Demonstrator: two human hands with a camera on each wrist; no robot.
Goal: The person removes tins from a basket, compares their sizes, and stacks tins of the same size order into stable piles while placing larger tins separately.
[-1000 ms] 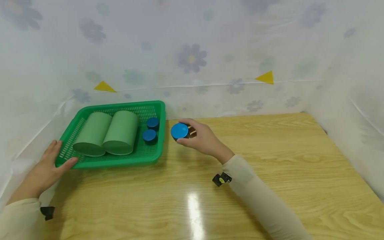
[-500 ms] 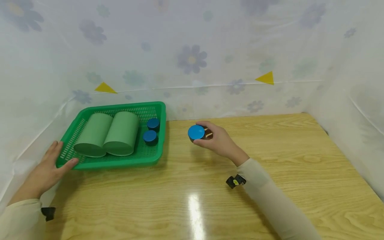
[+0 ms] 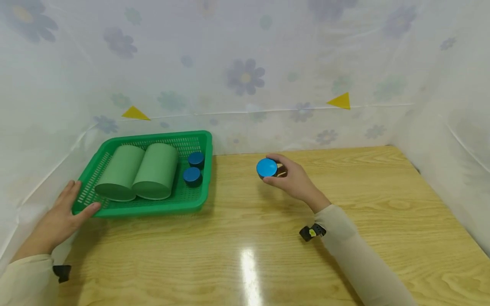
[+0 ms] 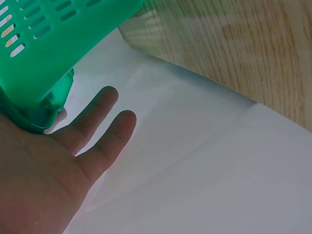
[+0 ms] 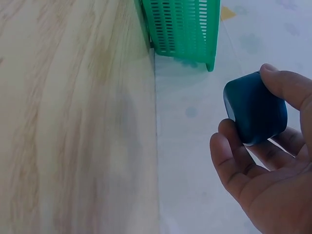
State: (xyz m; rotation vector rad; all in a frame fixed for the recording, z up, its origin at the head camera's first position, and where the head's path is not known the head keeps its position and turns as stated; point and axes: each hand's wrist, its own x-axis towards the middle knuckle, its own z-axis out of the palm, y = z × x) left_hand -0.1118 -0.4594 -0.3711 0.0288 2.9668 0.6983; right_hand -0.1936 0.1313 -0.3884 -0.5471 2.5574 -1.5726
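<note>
In the head view my right hand (image 3: 289, 178) pinches a short blue cylinder (image 3: 266, 168) between thumb and fingers, right of the basket, its bright round top facing up. The right wrist view shows the same blue cylinder (image 5: 256, 109) dark-sided, with a gap between it and the tabletop. My left hand (image 3: 61, 216) rests against the near left corner of a green plastic basket (image 3: 153, 208), thumb over the rim. Its fingers look straight in the left wrist view. Two large green cylinders (image 3: 120, 170) lie side by side in the basket, with two more short blue cylinders (image 3: 192, 175) to their right.
The wood-grain table (image 3: 199, 255) stretches forward to a white flowered cloth (image 3: 245, 38) hung behind it and at both sides. Two yellow triangles (image 3: 340, 101) mark the back cloth. The basket stands near the table's left side.
My right hand has moved to the right, away from the basket, with the short blue cylinder in its grip. The left hand has stayed at the basket's corner.
</note>
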